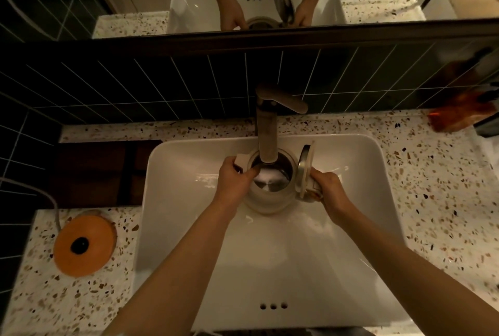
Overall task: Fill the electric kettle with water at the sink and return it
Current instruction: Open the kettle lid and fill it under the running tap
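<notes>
Two hands hold the kettle [266, 198] inside the sink [364, 163], its open mouth right under the faucet [266, 130]: the left hand [233, 182] clamps the rim by the spout, the right hand [330, 190] grips the handle, lid [305, 168] tipped up. Filling looks underway; water shows inside. Next, shut the tap and lid, then carry it to the orange base [83, 245] at the surface's left edge. No readable labels.

Dim, warm light — edges warped

Cream kettle [267, 200], white sink [189, 227], speckled terrazzo counter [432, 200], orange base [85, 245], dark grid-lined tiles [135, 84].
</notes>
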Action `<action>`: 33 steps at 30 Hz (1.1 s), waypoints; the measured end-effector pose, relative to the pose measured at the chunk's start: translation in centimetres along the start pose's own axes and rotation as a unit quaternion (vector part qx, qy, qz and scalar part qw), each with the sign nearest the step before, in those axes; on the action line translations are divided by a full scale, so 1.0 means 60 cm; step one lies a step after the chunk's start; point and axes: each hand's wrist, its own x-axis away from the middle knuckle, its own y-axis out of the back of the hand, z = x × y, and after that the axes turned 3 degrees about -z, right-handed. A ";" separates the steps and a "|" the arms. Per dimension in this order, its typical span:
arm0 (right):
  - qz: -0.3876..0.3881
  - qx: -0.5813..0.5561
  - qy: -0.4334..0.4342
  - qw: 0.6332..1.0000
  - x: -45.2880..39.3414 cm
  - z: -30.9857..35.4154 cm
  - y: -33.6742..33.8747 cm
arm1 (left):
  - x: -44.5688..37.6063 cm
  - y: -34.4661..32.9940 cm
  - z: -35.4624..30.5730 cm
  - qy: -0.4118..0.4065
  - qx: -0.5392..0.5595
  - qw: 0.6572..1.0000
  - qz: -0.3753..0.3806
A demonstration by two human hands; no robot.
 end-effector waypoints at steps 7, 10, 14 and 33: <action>-0.001 -0.005 0.010 1.000 -0.003 0.000 -0.001 | 0.002 0.013 -0.046 -0.146 -0.042 0.987 -0.050; 0.003 -0.008 0.019 1.000 -0.004 0.001 -0.001 | 0.008 0.009 -0.088 -0.306 -0.097 0.944 -0.076; -0.003 -0.009 0.011 1.000 -0.005 0.002 -0.002 | -0.005 -0.012 -0.131 -0.444 -0.253 0.859 -0.039; -0.016 0.007 0.000 1.000 -0.004 0.015 -0.004 | -0.063 -0.073 -0.171 -0.508 -0.437 0.740 -0.055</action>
